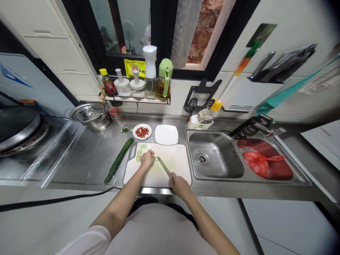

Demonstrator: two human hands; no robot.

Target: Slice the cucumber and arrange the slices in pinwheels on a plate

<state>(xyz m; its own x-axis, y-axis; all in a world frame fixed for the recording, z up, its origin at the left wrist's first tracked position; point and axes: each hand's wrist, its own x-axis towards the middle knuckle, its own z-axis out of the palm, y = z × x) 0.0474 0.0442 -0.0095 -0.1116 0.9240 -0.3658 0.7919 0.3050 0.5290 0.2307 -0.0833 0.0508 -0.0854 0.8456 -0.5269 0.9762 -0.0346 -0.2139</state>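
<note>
Slices lie cut at the board's left side; a whole cucumber, left of the board, remains uncut. Over the board, your right hand wraps the knife; your left hand curls beside a pale piece, its grip unclear.

Arms forward, left hand bunched, right hand in a fist.

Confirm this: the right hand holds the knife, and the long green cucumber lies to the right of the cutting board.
Not quite: the head view shows the long green cucumber to the left of the cutting board. The right hand does hold the knife.
</note>
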